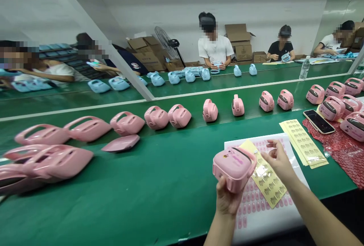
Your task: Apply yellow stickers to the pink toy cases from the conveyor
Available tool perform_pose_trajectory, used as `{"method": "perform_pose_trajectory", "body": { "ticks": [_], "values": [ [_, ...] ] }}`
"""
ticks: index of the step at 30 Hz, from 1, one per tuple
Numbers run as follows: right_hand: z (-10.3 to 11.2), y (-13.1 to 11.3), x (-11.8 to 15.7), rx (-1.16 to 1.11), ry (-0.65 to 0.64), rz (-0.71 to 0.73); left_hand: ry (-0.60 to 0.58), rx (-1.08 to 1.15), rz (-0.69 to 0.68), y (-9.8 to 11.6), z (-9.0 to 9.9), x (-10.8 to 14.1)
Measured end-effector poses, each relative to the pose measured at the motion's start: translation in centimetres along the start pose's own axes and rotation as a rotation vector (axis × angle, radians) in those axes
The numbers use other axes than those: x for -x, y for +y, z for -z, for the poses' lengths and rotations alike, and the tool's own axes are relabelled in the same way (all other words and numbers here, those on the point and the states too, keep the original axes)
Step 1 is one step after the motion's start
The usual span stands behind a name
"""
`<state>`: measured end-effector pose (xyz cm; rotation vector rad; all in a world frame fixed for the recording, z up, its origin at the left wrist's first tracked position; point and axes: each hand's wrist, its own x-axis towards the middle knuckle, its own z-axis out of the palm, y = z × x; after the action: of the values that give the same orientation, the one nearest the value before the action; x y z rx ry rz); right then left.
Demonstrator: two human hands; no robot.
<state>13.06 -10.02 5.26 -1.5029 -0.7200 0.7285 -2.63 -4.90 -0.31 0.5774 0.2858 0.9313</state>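
Note:
A small pink box (231,164) with a carry handle, a dark window strip and a printed lid is gripped from below by my left hand (229,196). It is held tilted above the sheets at the table's near right. My right hand (277,159) is just right of the box, over the sheets, with thumb and fingers bent but apart; I make out nothing between them. Beneath lies a yellow sheet of printed labels (269,185), partly covered by the box. Under that is a white sheet of pink oval stickers (251,204).
Similar pink boxes (210,110) line the green table (142,193), with a cluster at far left. A loose pink part (121,143), more label sheets (305,140), a phone (319,121) and red bubble wrap (341,151) lie around. Across, several people work on blue boxes (190,76). A bottle (304,68) stands behind.

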Motion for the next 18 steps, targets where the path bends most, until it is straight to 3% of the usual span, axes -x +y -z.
{"method": "perform_pose_trajectory", "body": {
  "ticks": [2,5,8,11,18],
  "values": [
    [1.5,-1.1,-0.8,-0.034,-0.093,0.028,0.028,-0.309,-0.052,0.2,-0.1,0.2],
    [2.5,-3.2,-1.1,-0.049,-0.431,0.106,0.012,-0.753,-0.168,0.2,0.1,0.4],
    [2.1,-4.4,-0.9,0.042,-0.645,0.182,-0.159,-1.006,-0.228,0.2,0.8,0.4],
    [1.2,-4.1,-0.9,0.086,-0.618,0.180,-0.314,-1.064,-0.234,0.4,1.5,0.2],
    [0.2,-2.7,-0.4,-0.054,-0.604,0.107,-0.360,-0.985,-0.314,0.1,1.7,0.0]
  ]
}}
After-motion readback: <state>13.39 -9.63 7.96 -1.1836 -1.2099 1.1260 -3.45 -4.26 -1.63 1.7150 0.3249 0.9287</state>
